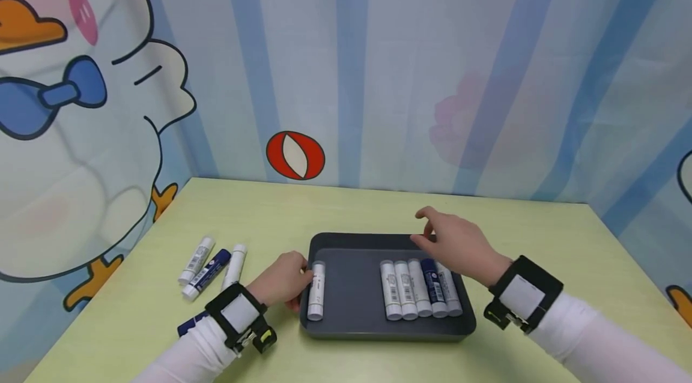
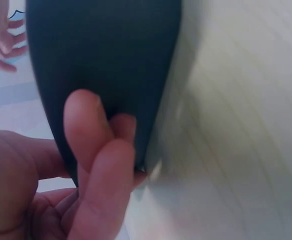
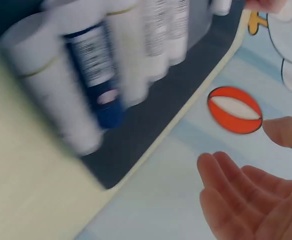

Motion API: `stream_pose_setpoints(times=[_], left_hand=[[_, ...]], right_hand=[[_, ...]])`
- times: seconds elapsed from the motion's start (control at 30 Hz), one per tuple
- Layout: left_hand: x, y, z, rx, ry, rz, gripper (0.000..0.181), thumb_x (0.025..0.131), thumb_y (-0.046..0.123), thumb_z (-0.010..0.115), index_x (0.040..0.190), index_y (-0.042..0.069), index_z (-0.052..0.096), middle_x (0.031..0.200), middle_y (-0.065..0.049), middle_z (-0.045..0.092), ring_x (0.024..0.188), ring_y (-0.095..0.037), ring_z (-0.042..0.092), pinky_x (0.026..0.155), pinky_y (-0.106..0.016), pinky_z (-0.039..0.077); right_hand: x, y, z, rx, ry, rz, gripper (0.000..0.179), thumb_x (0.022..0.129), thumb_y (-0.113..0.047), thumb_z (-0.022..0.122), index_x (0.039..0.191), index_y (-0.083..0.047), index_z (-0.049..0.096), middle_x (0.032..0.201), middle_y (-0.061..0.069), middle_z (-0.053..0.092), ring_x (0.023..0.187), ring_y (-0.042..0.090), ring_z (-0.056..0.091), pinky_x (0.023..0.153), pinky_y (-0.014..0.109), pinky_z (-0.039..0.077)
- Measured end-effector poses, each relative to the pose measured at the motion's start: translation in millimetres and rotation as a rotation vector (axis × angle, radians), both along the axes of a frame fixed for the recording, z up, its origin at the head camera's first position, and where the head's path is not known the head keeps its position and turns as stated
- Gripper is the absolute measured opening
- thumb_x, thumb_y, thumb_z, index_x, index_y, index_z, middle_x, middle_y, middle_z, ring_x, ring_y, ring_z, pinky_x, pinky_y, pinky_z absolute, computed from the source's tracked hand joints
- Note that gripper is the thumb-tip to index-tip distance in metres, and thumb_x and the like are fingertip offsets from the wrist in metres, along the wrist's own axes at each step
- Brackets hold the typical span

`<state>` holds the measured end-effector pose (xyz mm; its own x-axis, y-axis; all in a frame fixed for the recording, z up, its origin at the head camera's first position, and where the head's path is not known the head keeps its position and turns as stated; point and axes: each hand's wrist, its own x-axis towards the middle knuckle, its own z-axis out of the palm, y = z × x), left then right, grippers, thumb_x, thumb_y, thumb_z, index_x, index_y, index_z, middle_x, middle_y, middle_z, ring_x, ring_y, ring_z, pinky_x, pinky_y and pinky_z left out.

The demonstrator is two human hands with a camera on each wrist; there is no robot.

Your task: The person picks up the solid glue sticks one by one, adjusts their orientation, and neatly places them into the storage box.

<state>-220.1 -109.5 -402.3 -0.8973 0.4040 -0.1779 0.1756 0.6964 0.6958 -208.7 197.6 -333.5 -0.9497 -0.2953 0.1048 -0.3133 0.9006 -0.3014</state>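
Observation:
My left hand (image 1: 281, 280) holds the left rim of a dark grey tray (image 1: 357, 305). In the left wrist view, its thumb and curled fingers are at the edge of the tray (image 2: 106, 45). Just inside that edge stands a white glue stick (image 1: 316, 292) lying lengthwise. At the tray's right side lies a row of several glue sticks, white ones (image 1: 390, 290) and a dark blue one (image 1: 434, 287). Over the back right corner hovers my right hand (image 1: 459, 245), fingers loosely bent and holding nothing. The right wrist view shows that hand (image 3: 251, 200) apart from the blue glue stick (image 3: 93, 65).
Left of the tray, a white glue stick (image 1: 197, 260), a blue one (image 1: 206, 274) and another white one (image 1: 234, 266) lie on the pale yellow table (image 1: 259, 209). Another dark blue stick (image 1: 190, 324) is partly hidden by my left forearm. A printed curtain (image 1: 400, 101) hangs behind.

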Motion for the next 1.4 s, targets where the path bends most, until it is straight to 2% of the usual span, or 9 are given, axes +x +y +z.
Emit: stream_pose_setpoints(times=[0.13, 0.33, 0.5, 0.63, 0.83, 0.97, 1.1, 1.27, 1.4], left_hand=[[0.3, -0.4, -0.3, 0.002, 0.000, 0.001, 0.015, 0.091, 0.010, 0.045, 0.083, 0.000, 0.053, 0.047, -0.006, 0.053, 0.038, -0.018, 0.053, 0.040, -0.031, 0.044], [-0.2, -0.5, -2.3, 0.010, -0.001, -0.003, 0.015, 0.091, 0.011, 0.045, 0.084, 0.000, 0.054, 0.047, -0.006, 0.053, 0.038, -0.018, 0.053, 0.040, -0.031, 0.044], [-0.2, -1.0, -3.1, 0.024, 0.002, -0.004, 0.015, 0.091, 0.010, 0.045, 0.083, 0.000, 0.053, 0.048, -0.006, 0.053, 0.038, -0.018, 0.053, 0.040, -0.031, 0.044], [0.3, -0.8, -4.5, 0.019, 0.004, 0.005, 0.015, 0.091, 0.010, 0.045, 0.083, 0.000, 0.053, 0.048, -0.006, 0.053, 0.038, -0.017, 0.053, 0.040, -0.031, 0.044], [-0.5, -4.9, -4.5, 0.016, -0.001, -0.018, 0.022, 0.092, 0.020, 0.047, 0.082, 0.002, 0.057, 0.049, -0.005, 0.054, 0.039, -0.018, 0.053, 0.041, -0.031, 0.044], [-3.3, -17.7, -1.3, 0.108, -0.044, -0.030, 0.036, 0.092, 0.037, 0.047, 0.094, 0.004, 0.061, 0.054, -0.008, 0.056, 0.042, -0.022, 0.054, 0.044, -0.035, 0.045], [-0.6, -38.2, 8.1, 0.237, -0.053, 0.011, 0.050, 0.090, 0.048, 0.046, 0.117, 0.005, 0.053, 0.066, -0.010, 0.060, 0.047, -0.026, 0.055, 0.051, -0.039, 0.047], [8.8, -69.8, 26.8, 0.286, 0.043, 0.124, 0.050, 0.090, 0.049, 0.045, 0.121, 0.010, 0.050, 0.079, -0.011, 0.061, 0.055, -0.030, 0.056, 0.058, -0.038, 0.047], [16.5, -95.8, 37.0, 0.227, 0.148, 0.167, 0.048, 0.090, 0.048, 0.047, 0.121, 0.011, 0.050, 0.084, -0.010, 0.061, 0.058, -0.029, 0.056, 0.060, -0.036, 0.047]], right_hand=[[7.4, 21, -10.8, 0.030, 0.022, -0.053, 0.044, 0.087, -0.034, 0.056, 0.120, -0.005, 0.048, 0.078, -0.001, 0.055, 0.054, 0.008, 0.046, 0.048, 0.028, 0.038], [17.9, 42, -33.2, 0.049, -0.062, -0.135, 0.054, 0.087, -0.034, 0.056, 0.125, 0.002, 0.041, 0.066, -0.002, 0.049, 0.049, 0.011, 0.044, 0.044, 0.030, 0.036], [21.6, 48, -47.2, -0.052, -0.199, -0.189, 0.063, 0.088, -0.035, 0.054, 0.130, 0.006, 0.031, 0.067, 0.002, 0.051, 0.050, 0.014, 0.048, 0.046, 0.031, 0.039], [21.2, 48, -57.7, -0.161, -0.322, -0.214, 0.053, 0.090, -0.023, 0.050, 0.129, 0.008, 0.031, 0.072, 0.008, 0.053, 0.049, 0.016, 0.052, 0.046, 0.032, 0.043], [21.5, 49, -62.9, -0.253, -0.384, -0.220, 0.042, 0.090, -0.012, 0.043, 0.127, 0.006, 0.033, 0.081, 0.011, 0.055, 0.044, 0.020, 0.051, 0.042, 0.034, 0.043], [21.3, 51, -62.5, -0.288, -0.391, -0.182, 0.041, 0.090, -0.010, 0.042, 0.126, 0.006, 0.032, 0.082, 0.011, 0.057, 0.040, 0.022, 0.051, 0.040, 0.035, 0.043], [21.2, 51, -62.9, -0.300, -0.410, -0.156, 0.041, 0.091, -0.009, 0.042, 0.128, 0.006, 0.031, 0.082, 0.011, 0.057, 0.040, 0.021, 0.051, 0.039, 0.035, 0.043], [23.0, 52, -64.1, -0.306, -0.432, -0.153, 0.041, 0.091, -0.008, 0.040, 0.129, 0.005, 0.029, 0.080, 0.009, 0.056, 0.040, 0.021, 0.051, 0.040, 0.036, 0.044], [24.4, 53, -65.9, -0.306, -0.436, -0.150, 0.041, 0.092, -0.007, 0.040, 0.130, 0.004, 0.028, 0.079, 0.008, 0.055, 0.040, 0.021, 0.051, 0.040, 0.036, 0.044]])
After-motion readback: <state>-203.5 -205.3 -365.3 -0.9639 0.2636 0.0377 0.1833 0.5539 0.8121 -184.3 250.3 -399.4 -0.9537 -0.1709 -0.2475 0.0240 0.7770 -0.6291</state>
